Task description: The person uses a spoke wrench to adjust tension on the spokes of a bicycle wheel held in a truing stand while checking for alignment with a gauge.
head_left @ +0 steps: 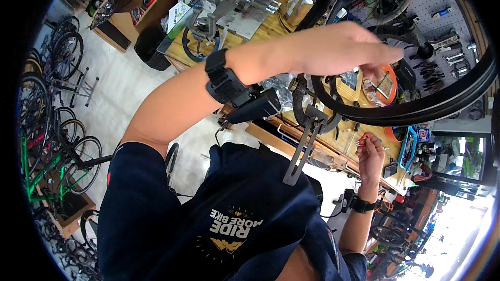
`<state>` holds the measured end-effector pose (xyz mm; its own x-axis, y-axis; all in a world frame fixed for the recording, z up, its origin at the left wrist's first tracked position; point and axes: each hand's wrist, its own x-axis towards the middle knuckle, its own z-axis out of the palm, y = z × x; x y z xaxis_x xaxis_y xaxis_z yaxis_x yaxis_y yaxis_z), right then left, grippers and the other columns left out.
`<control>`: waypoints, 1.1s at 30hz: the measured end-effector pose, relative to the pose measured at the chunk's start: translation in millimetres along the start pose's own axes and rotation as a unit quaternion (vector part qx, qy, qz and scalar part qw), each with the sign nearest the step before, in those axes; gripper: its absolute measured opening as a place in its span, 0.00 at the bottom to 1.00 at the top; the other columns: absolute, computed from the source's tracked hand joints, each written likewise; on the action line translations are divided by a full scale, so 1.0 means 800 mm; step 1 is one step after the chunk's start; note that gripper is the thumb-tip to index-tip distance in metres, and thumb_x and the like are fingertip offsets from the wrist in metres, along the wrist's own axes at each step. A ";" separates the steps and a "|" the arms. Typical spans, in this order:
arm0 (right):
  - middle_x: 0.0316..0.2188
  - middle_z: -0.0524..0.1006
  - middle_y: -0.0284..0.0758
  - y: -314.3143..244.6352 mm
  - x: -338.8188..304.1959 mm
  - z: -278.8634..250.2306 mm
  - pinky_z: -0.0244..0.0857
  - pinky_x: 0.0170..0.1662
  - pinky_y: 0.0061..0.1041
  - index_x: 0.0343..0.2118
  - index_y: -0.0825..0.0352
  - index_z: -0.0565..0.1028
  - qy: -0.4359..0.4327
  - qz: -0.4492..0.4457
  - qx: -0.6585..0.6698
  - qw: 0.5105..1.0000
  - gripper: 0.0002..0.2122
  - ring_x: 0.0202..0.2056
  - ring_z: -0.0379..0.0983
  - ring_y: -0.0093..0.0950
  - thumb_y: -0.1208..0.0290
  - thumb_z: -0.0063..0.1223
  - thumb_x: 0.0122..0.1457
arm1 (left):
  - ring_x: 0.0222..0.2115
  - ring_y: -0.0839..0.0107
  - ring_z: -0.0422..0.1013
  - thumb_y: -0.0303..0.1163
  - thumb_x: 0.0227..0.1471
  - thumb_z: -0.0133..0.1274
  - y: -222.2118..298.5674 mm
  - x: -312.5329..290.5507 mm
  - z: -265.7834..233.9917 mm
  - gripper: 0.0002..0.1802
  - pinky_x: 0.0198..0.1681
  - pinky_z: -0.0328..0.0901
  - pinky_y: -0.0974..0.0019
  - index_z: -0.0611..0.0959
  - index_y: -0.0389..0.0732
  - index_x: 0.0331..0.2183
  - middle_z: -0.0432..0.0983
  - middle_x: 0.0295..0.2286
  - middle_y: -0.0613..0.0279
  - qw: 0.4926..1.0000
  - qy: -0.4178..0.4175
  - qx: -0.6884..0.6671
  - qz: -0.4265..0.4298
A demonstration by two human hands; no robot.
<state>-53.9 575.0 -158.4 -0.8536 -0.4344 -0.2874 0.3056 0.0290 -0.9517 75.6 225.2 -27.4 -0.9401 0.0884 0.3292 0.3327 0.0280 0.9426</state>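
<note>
My left arm reaches across the upper middle. Its hand (338,49) hovers over a black bicycle wheel rim (411,118), one finger stretched out and others bent down, with nothing visible in them; the fingertips are slightly blurred. Lower right, my right hand (370,154) is raised with its fingers closed on a small red object (363,138), mostly hidden by the fingers. A grey slotted metal arm (303,151) stands between me and the wheel, by a dark curved bracket (299,99). Both wrists wear black strapped devices.
The wooden workbench (344,143) carries an orange round item (386,86), a blue tray (408,148) and a metal vise-like fixture (250,0). Tools hang on a pegboard (450,18) behind. Bicycles (67,161) stand on the left; a black basket (151,52) sits by the bench.
</note>
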 end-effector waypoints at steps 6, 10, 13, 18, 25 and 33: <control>0.30 0.79 0.34 0.010 -0.001 -0.011 0.69 0.28 0.18 0.42 0.69 0.75 -0.001 0.007 -0.006 1.000 0.06 0.25 0.74 0.21 0.77 0.48 0.65 | 0.47 0.56 0.73 0.53 0.58 0.53 -0.004 0.023 0.006 0.34 0.54 0.64 0.61 0.77 0.31 0.51 0.75 0.48 0.47 0.925 0.177 0.187 0.279; 0.30 0.78 0.34 0.008 -0.006 -0.009 0.69 0.28 0.18 0.42 0.70 0.75 0.019 0.012 -0.015 1.000 0.06 0.24 0.74 0.21 0.77 0.47 0.65 | 0.55 0.45 0.65 0.56 0.57 0.51 -0.007 0.032 0.012 0.41 0.58 0.62 0.55 0.69 0.30 0.57 0.66 0.55 0.38 0.857 0.199 0.321 0.350; 0.29 0.78 0.34 0.005 -0.009 -0.002 0.68 0.27 0.18 0.42 0.70 0.74 0.019 0.014 -0.016 1.000 0.06 0.23 0.73 0.21 0.77 0.47 0.65 | 0.58 0.46 0.61 0.60 0.56 0.51 0.006 0.037 0.011 0.46 0.61 0.59 0.55 0.66 0.28 0.59 0.63 0.57 0.36 0.893 0.134 0.293 0.314; 0.29 0.78 0.34 0.016 -0.008 -0.008 0.69 0.27 0.17 0.44 0.71 0.74 0.020 0.022 -0.019 0.999 0.07 0.23 0.74 0.21 0.76 0.47 0.66 | 0.61 0.46 0.57 0.65 0.53 0.52 0.005 0.052 0.014 0.52 0.63 0.56 0.55 0.65 0.28 0.60 0.59 0.59 0.35 0.873 0.145 0.328 0.331; 0.30 0.78 0.35 0.062 0.025 -0.037 0.72 0.32 0.19 0.45 0.72 0.74 0.038 0.091 -0.051 0.994 0.09 0.27 0.75 0.22 0.74 0.49 0.65 | 0.62 0.47 0.55 0.67 0.51 0.52 0.000 0.060 0.008 0.51 0.64 0.55 0.54 0.67 0.34 0.60 0.58 0.60 0.39 0.872 0.130 0.346 0.322; 0.31 0.79 0.37 0.193 0.146 -0.135 0.73 0.33 0.25 0.37 0.73 0.77 0.085 0.090 -0.153 0.980 0.12 0.30 0.78 0.25 0.66 0.54 0.63 | 0.66 0.56 0.49 0.55 0.63 0.41 -0.051 0.036 0.006 0.43 0.69 0.44 0.56 0.55 0.30 0.64 0.47 0.66 0.52 0.926 0.163 0.283 0.190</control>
<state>-152.1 625.8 -350.5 -0.8634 -0.2423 -0.4425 0.3387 0.3717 -0.8644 35.4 231.5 -56.5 -0.6893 -0.1032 0.7171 0.5424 0.5827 0.6052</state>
